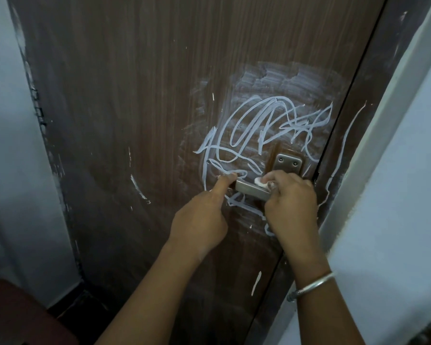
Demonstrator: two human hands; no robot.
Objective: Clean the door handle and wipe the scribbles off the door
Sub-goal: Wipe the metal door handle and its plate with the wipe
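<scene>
Okay, right hand pinches small white wad, pressed onto handle. Left hand: one finger out, touching the handle's free end, rest curled, can't tell if gripping. Scribbles on door just above both hands.

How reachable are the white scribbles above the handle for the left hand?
Probably yes: the left hand has its fingers beside the white scribbles on the brown wooden door, nothing between.

- The door handle sits near the right edge of the door, below its mounting plate.
- The scribbles spread above, left of and below the handle.
- The left hand touches the handle's left end; the right hand pinches a wad on top of it.
</scene>
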